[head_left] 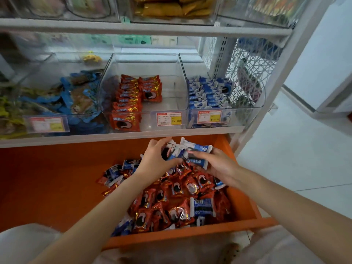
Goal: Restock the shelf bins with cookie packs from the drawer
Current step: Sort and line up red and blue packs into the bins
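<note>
Fingers (163,142) of the left hand (155,161) curl tightly over a bunch of blue-and-white foil cookie packs (198,148). The right hand (216,165) grips the same bunch from the right, with its fingertips (202,154) pressed onto the wrappers. Both hands hold the bunch above the far end of the pile in the open orange drawer (190,235), just near of the white shelf edge (114,139).

Under the hands, the drawer's right half is heaped with red foil cookie packs (177,189). A few loose blue packs (203,206) are mixed in at the left edge, the right edge and the near side of the heap. The left half of the drawer shows bare orange floor.

On the shelf above stand three bins side by side:
- **Middle clear plastic bin (182,77):** upright rows of red packs (129,98) fill its left side, and a red-and-yellow price tag (169,119) sits on its front.
- **Right clear plastic bin (261,96):** it is partly filled with blue-and-white packs (209,92) and carries its own price tag (209,116).
- **Left clear plastic bin (47,56):** it holds blue and yellow-green snack bags (76,98).

One shelf higher, another bin holds orange-yellow packets (171,8). A white perforated side panel (247,73) closes the rack on the right, with pale floor tiles (285,159) beyond it.
</note>
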### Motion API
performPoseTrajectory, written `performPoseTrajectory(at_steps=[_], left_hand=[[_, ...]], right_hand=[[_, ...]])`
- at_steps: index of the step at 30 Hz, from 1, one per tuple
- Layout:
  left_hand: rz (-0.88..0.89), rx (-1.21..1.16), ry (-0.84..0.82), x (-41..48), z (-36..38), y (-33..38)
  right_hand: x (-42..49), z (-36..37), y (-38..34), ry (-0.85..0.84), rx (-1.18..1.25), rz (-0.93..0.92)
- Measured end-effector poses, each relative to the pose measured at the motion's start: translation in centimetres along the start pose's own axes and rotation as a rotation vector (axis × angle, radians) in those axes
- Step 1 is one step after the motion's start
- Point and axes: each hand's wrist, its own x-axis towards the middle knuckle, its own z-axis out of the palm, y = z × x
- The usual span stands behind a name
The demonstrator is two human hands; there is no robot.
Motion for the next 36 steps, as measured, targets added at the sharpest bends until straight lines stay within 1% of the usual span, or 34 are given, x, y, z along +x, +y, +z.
performPoseTrajectory(at_steps=[3,5,7,9,10,12,15,20,23,25,27,29,31,33,36], left_hand=[[0.056,0.040,-0.033,-0.4,-0.9,1.2],[0.083,0.067,-0.086,-0.6,-1.3,2.0],[0.063,0.070,-0.143,-0.6,-1.6,2.8],[0.027,0.039,-0.181,-0.4,-1.8,3.3],[0.014,0.017,-0.198,-0.4,-2.0,3.6],[0.002,0.023,-0.218,-0.2,-2.5,4.0],[-0.035,0.079,-0.182,0.1,-3.1,3.9],[-0.052,-0.081,-0.011,1.2,-3.6,3.9],[-0.004,-0.127,0.129,1.3,-3.5,4.4],[0.026,-0.131,0.205,1.2,-3.3,4.5],[0.020,-0.153,0.246,1.1,-3.1,4.6],[-0.001,-0.216,0.236,1.1,-2.9,4.8],[-0.027,-0.297,0.179,0.8,-2.8,5.2],[-0.039,-0.318,0.127,0.4,-2.8,5.3],[-0.019,-0.308,0.107,0.3,-2.9,5.4]], right_hand=[[-0.9,0.0,-0.8,-0.013,0.038,-0.003],[-1.4,0.0,-1.1,-0.017,0.041,-0.031],[-1.5,-0.1,-1.0,0.066,-0.065,-0.089],[-1.2,-0.4,-0.8,0.223,-0.240,-0.158],[-1.1,-0.6,-0.9,0.281,-0.279,-0.183],[-1.1,-0.9,-1.4,0.290,-0.249,-0.220],[-1.3,-1.2,-1.9,0.200,-0.228,-0.224],[-2.0,-0.7,-2.7,0.101,-0.297,-0.170],[-2.4,-0.1,-2.7,0.047,-0.352,-0.205],[-2.7,0.4,-2.4,0.010,-0.308,-0.205],[-2.7,0.9,-1.9,-0.010,-0.243,-0.195],[-2.6,1.2,-1.7,0.010,-0.224,-0.222],[-2.2,1.1,-1.5,0.061,-0.308,-0.327],[-2.1,1.0,-1.6,0.103,-0.357,-0.399],[-1.9,0.5,-1.7,0.177,-0.359,-0.437]])
